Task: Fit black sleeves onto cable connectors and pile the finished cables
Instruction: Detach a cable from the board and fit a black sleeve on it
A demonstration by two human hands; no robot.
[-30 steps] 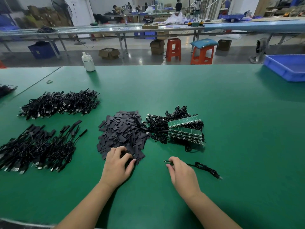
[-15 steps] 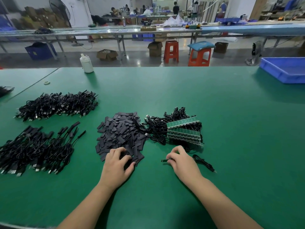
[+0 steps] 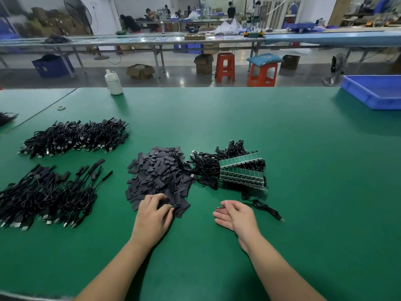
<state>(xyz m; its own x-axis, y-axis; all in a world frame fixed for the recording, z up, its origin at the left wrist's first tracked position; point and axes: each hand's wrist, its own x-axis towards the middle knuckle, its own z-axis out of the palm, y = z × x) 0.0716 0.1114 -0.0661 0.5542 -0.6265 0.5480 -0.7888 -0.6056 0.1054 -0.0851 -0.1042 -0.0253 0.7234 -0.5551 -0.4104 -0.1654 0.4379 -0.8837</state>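
Note:
A heap of flat black sleeves (image 3: 159,177) lies in the middle of the green table (image 3: 303,170). My left hand (image 3: 152,216) rests on the heap's near edge, its fingers curled on a sleeve there. My right hand (image 3: 235,216) holds one black cable (image 3: 265,208) by its connector end; the cable trails right across the table. Behind it sits a bundle of unsleeved cables with green circuit boards (image 3: 240,172). Two piles of black cables lie at the left, one near (image 3: 47,196) and one farther back (image 3: 76,137).
A white bottle (image 3: 113,82) stands at the table's far edge. A blue tray (image 3: 375,92) sits at the far right. Beyond the table are orange stools, cardboard boxes and long benches with people working.
My right hand has slid a little toward me and to the left with the cable. My left hand stays on the sleeve heap, fingers working at a sleeve.

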